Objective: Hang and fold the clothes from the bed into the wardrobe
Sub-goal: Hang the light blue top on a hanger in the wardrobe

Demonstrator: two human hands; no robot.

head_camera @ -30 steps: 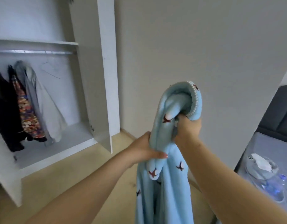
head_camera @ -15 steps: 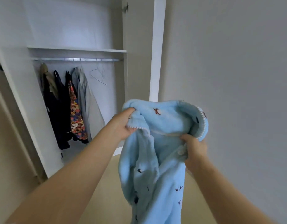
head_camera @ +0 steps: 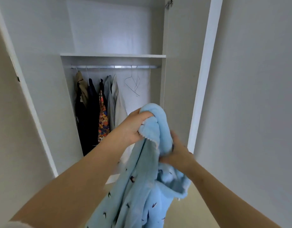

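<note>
Blue garment (head_camera: 142,186), soft and fleecy with small dark marks that may be little birds (they are too blurred to be sure), is held up in both hands in front of the open wardrobe (head_camera: 109,30), in the lower middle of the view. On the far left the left door (head_camera: 35,112) stands open, its white edge slanting down. Inside the wardrobe a white shelf (head_camera: 112,55) lies across, and just under it runs a metal rail (head_camera: 115,67). On the left part of the rail hangs a row of clothes (head_camera: 103,119): a khaki one, dark ones, one with an orange pattern, a grey one and a pale one, close together. Beside them to the right, empty wire hangers (head_camera: 133,84) hang on the same rail. Below the hangers the left hand (head_camera: 133,127) is raised, and its fingers are curled tight round a bunched upper part of the garment, next to a white scalloped edge. The rest of the cloth hangs down between the two forearms. The right hand (head_camera: 178,153) is lower and just to the right, and it grips another fold of the same cloth. Behind it stands the right door (head_camera: 179,63), also open, then a plain grey wall (head_camera: 257,96). A pale floor (head_camera: 199,199) shows under the right forearm.
</note>
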